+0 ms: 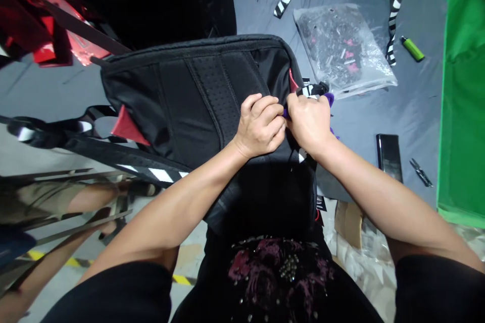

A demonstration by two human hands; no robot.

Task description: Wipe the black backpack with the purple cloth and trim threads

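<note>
A black backpack [189, 81] lies across the table edge against my body, its padded back panel facing up. Red triangular patches [129, 126] show at its corners. Over its right end my hands work close together. My left hand [261, 126] is closed, fingers curled around the near end of a purple strip [286, 112]. Just right of it, my right hand [309, 118] is closed on the same strip, whose other parts stick out beyond the fist. Beside the right knuckles is a black-and-white striped strap [308, 91]. The fingertips of both hands are mostly hidden.
On the grey table [352, 121] lie a clear plastic bag [344, 50] of small parts, a green lighter [413, 49], a black rectangular case [389, 154] and small snips [420, 172]. Another black bag [182, 0] stands behind. Loose shoulder straps [125, 156] hang left; a person's legs [76, 199] are beyond.
</note>
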